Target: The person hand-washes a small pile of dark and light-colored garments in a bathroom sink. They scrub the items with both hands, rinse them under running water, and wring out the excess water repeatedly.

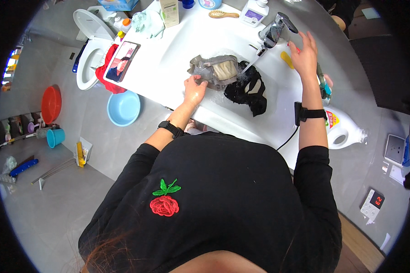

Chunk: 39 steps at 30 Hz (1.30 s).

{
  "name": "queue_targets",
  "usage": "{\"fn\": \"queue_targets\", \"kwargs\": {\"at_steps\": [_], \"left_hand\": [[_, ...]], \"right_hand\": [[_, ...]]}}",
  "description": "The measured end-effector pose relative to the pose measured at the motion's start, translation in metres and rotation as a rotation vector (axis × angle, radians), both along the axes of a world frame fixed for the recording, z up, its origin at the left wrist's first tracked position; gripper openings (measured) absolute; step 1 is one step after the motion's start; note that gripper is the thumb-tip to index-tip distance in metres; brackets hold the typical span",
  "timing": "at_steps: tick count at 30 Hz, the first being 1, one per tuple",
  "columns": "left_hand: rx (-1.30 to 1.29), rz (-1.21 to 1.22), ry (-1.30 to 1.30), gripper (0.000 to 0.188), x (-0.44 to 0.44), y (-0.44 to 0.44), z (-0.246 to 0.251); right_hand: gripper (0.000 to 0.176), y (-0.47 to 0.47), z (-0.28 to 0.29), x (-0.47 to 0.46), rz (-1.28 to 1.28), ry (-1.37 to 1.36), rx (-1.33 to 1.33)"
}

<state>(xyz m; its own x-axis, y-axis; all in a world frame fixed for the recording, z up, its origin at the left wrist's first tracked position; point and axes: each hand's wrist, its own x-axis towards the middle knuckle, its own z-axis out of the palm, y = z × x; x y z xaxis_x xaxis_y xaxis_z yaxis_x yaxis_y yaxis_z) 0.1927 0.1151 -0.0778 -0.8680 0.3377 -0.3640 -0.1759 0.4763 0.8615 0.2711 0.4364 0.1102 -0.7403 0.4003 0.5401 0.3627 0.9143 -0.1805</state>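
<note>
Water runs from the chrome faucet (271, 34) into the white sink (177, 51). Below the stream, a wet black garment (246, 88) with a pale patch lies bunched in the basin. Touching it on the left is a wet grey garment (210, 68) with a beige panel. My left hand (194, 90) pinches the grey garment's near left edge between thumb and fingers. Beside the faucet lever, my right hand (304, 56) is raised with its fingers spread, holding nothing. Whether its fingertips touch the lever cannot be told.
A phone (122, 61) with a lit screen lies on the left counter, near a light green cloth (148, 22). Behind the sink are a wooden hairbrush (223, 14) and a pump bottle (254, 13). At right lies a white detergent jug (343, 129). A blue basin (123, 108) is on the floor.
</note>
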Motion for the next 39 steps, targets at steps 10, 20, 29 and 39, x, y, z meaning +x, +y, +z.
{"fn": "queue_targets", "kwargs": {"at_steps": [10,20,29,39], "left_hand": [[-0.017,-0.027,0.044,0.046,0.0,0.001,-0.004],[-0.026,-0.057,0.006,0.045,-0.002,0.002,-0.008],[-0.14,-0.146,0.028,0.045,0.002,0.006,-0.004],[-0.174,-0.365,0.256,0.045,0.007,0.068,0.01]], "right_hand": [[0.052,0.009,-0.005,-0.011,-0.032,-0.201,-0.148],[0.074,-0.012,-0.021,-0.002,-0.128,-0.235,-0.342],[0.073,-0.009,-0.041,-0.003,-0.179,-0.127,-0.295],[0.07,-0.007,-0.052,0.011,-0.235,-0.303,-0.302]]}}
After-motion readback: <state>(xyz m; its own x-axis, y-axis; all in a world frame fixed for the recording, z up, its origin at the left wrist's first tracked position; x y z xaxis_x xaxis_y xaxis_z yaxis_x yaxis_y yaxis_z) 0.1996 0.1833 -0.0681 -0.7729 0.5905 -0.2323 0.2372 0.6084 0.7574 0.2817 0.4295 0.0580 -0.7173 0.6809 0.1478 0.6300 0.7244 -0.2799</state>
